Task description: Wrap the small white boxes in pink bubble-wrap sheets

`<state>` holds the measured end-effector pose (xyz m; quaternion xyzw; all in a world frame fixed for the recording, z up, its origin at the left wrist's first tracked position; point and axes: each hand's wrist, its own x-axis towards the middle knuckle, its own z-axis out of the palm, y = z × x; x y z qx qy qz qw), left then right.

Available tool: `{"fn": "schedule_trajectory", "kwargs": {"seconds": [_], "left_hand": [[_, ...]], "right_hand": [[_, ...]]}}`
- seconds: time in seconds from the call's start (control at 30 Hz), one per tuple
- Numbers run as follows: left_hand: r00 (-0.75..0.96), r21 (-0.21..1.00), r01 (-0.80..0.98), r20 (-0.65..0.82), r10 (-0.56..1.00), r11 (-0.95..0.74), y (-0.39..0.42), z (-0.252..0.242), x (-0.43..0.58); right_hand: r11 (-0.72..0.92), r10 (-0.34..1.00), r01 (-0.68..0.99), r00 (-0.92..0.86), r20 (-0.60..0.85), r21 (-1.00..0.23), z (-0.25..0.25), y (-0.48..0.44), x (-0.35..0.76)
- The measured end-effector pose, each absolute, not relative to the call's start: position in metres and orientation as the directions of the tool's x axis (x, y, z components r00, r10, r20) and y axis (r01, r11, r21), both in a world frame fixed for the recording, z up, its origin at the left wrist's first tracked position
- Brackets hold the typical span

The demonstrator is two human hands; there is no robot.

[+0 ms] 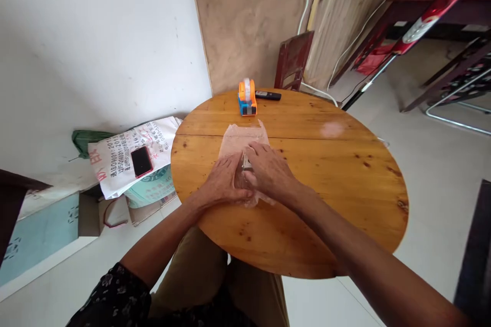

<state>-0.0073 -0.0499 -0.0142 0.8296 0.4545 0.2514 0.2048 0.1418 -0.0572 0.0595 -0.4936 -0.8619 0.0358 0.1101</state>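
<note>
The wooden table (345, 173) backs my grip from below; the translucent wrap (245, 138) lies just under it. My left hand (221, 181) and right hand (270, 166) bracket a small pale object (246, 161), apparently to steady it (whether either actually grips, I can't tell from here).

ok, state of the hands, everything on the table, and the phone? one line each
Left hand: on the wrap, thumb apart from fingers
Right hand: over the small object, fingers bent, grip unclear
Wrap: far part spread out, near part crumpled
Small object: on the wrap, mostly hidden
Tape dispenser: roll loaded
Dark remote-like item: lying flat
Phone: screen dark
</note>
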Motion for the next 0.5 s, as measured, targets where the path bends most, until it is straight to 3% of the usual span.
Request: {"fn": "schedule_trajectory", "kwargs": {"seconds": [0.07,0.17,0.3,0.37,0.5], "left_hand": [[0.495,0.552,0.647,0.221,0.840,-0.526,-0.045,-0.016,-0.008],[0.508,0.533,0.670,0.179,0.843,-0.517,-0.043,-0.018,-0.009],[0.549,0.470,0.689,0.158,0.820,-0.552,-0.047,-0.018,-0.009],[0.573,0.422,0.695,0.164,0.803,-0.582,-0.049,-0.018,-0.009],[0.586,0.368,0.709,0.166,0.793,-0.601,-0.050,-0.016,-0.010]], "right_hand": [[0.441,0.896,0.888,-0.427,0.120,-0.132,0.041,-0.040,0.156],[0.424,0.906,0.884,-0.412,0.099,-0.196,0.029,-0.040,0.173],[0.396,0.910,0.836,-0.303,0.283,-0.379,0.034,-0.064,0.204],[0.340,0.916,0.844,-0.197,0.349,-0.415,0.039,-0.076,0.229],[0.123,0.966,0.944,-0.044,0.254,-0.307,0.034,-0.088,0.283]]}}
